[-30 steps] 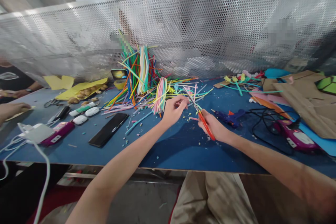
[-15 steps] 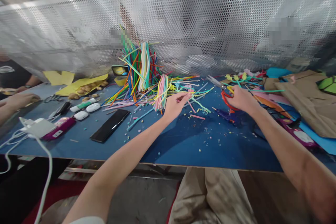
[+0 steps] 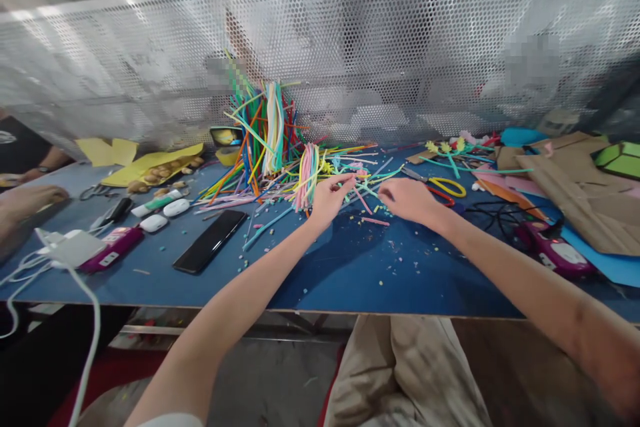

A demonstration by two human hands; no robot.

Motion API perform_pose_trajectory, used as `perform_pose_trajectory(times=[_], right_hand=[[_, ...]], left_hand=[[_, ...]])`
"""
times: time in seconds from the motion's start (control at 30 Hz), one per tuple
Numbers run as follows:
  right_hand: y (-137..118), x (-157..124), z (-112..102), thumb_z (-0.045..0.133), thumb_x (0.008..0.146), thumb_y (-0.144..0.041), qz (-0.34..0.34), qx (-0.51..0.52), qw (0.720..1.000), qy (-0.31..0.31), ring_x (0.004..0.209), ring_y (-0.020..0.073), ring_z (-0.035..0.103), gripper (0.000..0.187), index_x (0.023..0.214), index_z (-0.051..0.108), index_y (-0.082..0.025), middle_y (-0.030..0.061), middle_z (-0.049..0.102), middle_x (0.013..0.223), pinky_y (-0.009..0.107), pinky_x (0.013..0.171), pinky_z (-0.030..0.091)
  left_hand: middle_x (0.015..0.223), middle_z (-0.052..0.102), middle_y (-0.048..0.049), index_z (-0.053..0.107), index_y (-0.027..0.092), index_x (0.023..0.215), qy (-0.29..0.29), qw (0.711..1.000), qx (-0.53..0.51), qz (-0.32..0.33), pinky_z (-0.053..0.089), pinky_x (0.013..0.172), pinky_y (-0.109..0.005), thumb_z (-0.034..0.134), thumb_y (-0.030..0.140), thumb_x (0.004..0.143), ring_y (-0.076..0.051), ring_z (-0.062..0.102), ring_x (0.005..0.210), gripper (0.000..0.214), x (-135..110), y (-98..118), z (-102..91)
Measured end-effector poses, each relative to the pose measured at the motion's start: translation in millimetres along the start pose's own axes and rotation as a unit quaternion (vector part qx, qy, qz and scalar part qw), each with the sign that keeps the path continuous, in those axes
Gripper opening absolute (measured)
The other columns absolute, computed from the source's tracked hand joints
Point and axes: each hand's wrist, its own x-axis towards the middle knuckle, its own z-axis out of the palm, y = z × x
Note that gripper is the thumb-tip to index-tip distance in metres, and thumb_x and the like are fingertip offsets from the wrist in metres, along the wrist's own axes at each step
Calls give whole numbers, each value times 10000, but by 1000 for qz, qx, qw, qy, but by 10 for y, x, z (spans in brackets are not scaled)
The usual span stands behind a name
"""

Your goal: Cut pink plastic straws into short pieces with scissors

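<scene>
Across the blue table [image 3: 340, 290], fuzzy stems [image 3: 274, 140] heap at upper centre, I judge to stay within reach; some lie between my hands. At centre, my left hand [image 3: 329, 200] has its fingertips drawn narrow and my right hand [image 3: 413, 201] curls; I can't tell if either holds anything. Scissors [image 3: 428, 180] lie just right, seemingly parked handy. Scraps [image 3: 393, 273] dot the open room toward the near edge.

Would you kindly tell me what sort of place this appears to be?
Probably a shared craft workspace: bunched, colorful craft stems stand on the blue table, scissors lie among scraps, and another person's hand shows at the left.
</scene>
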Motion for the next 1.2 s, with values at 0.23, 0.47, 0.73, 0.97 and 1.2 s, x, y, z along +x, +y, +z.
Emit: perform_pose_trajectory(times=[0.23,0.47,0.73,0.97,1.2], right_hand=[[-369,287,224,629,831,-372,59,36,994,-80,940,296,689,236,909,770,-199,125,747,942,357,809,490],[-98,344,88,569,877,-355,54,193,978,-61,746,181,677,240,892,747,-194,60,746,830,276,704,497],[-94,27,-68,741,764,-377,35,620,784,-10,620,115,578,236,886,683,-184,35,718,820,270,622,495],[-129,-116,-30,745,756,-446,43,604,795,29,669,149,629,279,879,689,-203,4,682,748,313,648,556],[-100,-169,-18,733,780,-425,34,583,811,41,679,165,661,245,882,681,-208,16,700,804,353,690,589]], left_hand=[[899,744,-69,753,160,961,-19,999,-45,-8,435,556,-236,690,485,812,-130,591,640,363,-22,103,6],[909,729,-75,749,156,924,-40,995,-88,-16,435,560,-230,637,511,852,-111,554,635,379,-55,158,6],[876,720,-52,736,144,1026,-135,974,-161,-83,527,674,-261,753,484,760,-107,589,676,432,-110,137,114],[900,732,-76,738,150,987,-169,962,-189,-100,567,771,-316,753,469,771,-135,665,746,385,-168,174,137],[940,737,-89,746,144,989,-182,956,-204,-109,568,809,-341,788,388,747,-150,681,791,346,-181,211,133]])
